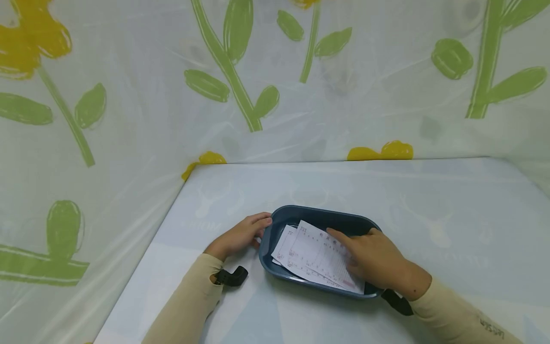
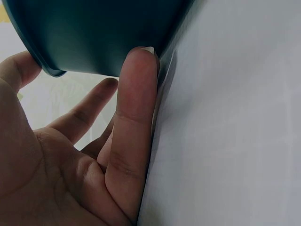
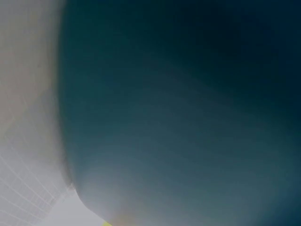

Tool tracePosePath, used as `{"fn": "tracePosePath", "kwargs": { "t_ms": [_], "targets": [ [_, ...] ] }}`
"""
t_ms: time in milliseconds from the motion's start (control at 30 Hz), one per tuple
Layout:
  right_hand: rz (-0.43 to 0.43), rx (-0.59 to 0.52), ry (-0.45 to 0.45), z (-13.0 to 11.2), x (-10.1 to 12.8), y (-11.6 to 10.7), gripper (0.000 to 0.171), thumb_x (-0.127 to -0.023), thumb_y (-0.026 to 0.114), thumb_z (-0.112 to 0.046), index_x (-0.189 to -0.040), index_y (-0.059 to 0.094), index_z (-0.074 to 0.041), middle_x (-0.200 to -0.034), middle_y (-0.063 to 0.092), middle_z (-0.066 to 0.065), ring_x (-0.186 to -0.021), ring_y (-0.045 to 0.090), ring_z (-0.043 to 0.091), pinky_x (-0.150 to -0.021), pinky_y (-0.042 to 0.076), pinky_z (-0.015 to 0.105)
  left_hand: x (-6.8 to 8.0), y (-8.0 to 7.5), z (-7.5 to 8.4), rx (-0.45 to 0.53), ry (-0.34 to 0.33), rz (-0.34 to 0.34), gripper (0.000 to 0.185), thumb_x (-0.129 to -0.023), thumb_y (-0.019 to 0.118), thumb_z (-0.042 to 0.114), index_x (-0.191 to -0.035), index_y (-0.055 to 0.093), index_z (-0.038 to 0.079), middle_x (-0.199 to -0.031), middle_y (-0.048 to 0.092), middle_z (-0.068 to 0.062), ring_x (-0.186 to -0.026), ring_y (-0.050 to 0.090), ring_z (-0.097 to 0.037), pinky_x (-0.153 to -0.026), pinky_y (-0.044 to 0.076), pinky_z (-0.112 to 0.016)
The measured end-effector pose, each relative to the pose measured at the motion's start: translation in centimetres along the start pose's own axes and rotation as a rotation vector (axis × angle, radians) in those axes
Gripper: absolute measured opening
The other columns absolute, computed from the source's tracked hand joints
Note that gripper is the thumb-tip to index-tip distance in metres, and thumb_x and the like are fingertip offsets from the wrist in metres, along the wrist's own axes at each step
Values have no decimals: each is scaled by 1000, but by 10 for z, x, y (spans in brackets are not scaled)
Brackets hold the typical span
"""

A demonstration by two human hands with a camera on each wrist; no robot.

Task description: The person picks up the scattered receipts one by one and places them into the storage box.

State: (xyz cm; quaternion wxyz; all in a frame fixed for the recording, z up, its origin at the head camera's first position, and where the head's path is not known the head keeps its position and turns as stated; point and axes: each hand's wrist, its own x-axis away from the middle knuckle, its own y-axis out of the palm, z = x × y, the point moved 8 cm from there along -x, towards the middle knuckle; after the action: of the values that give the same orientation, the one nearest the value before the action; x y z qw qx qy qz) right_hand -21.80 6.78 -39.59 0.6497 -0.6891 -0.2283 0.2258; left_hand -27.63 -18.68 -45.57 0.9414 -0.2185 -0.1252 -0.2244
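Resting low in the centre of the frame on a pale blue tabletop (image 1: 429, 200), a dark blue oval plastic tray (image 1: 320, 216) holds white printed paper slips (image 1: 315, 255). The left hand (image 1: 238, 236) touches its left wall with loose, straight fingers (image 2: 136, 108). The right hand (image 1: 378, 260) presses the slips flat, fingers extended. Flower-printed plastic sheeting (image 1: 172, 95) walls the background.

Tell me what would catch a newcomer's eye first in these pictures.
Most likely the dark blue tray at the near middle of the pale table, with printed paper slips lying in it. The right hand rests on the slips with its index finger pointing across them, while the left hand touches the tray's left rim. Behind, a white curtain with big green and yellow flowers fills the background.
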Motion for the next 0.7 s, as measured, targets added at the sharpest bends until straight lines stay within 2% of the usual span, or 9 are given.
{"fn": "tracePosePath", "kwargs": {
  "t_ms": [100, 200, 300, 533, 700],
  "targets": [
    [-16, -16, 23, 0, 0, 0, 65, -77, 83, -25, -137, 59, -20, -93, 76, -4, -81, 70, 10, -76, 47, 41, 0, 1, 1, 4, 6, -4, 59, -105, 42, 41, -152, 37, 6, -112, 68, -14, -88, 64, -15, -75, 56, -32],
    [-46, -30, 37, -1, 0, 2, 60, -77, 83, -26, -133, 63, -21, -101, 77, -1, -88, 71, 14, -78, 48, 43, 0, 2, -1, 3, 1, -13, 60, -105, 42, 41, -153, 36, 5, -112, 68, -13, -88, 64, -14, -75, 56, -31],
    [-47, -8, 35, -1, 0, 3, 61, -77, 84, -30, -133, 63, -23, -99, 76, -1, -85, 68, 14, -76, 47, 42, 0, 2, -1, 1, 1, -17, 59, -105, 41, 42, -152, 37, 6, -114, 67, -13, -89, 64, -14, -75, 56, -31],
    [-20, 70, -9, -4, 1, 0, 62, -77, 84, -37, -134, 63, -24, -88, 64, -3, -74, 52, 12, -65, 39, 31, 1, 1, 0, 8, 2, -16, 57, -105, 41, 42, -151, 39, 8, -117, 66, -13, -90, 64, -14, -75, 56, -31],
    [-3, 87, -22, -5, 1, -3, 63, -77, 84, -39, -134, 63, -23, -87, 61, -2, -72, 48, 13, -63, 37, 29, 1, -1, -2, 8, -7, -2, 56, -105, 41, 42, -151, 40, 10, -115, 67, -11, -90, 64, -15, -76, 56, -32]
  ]
}}
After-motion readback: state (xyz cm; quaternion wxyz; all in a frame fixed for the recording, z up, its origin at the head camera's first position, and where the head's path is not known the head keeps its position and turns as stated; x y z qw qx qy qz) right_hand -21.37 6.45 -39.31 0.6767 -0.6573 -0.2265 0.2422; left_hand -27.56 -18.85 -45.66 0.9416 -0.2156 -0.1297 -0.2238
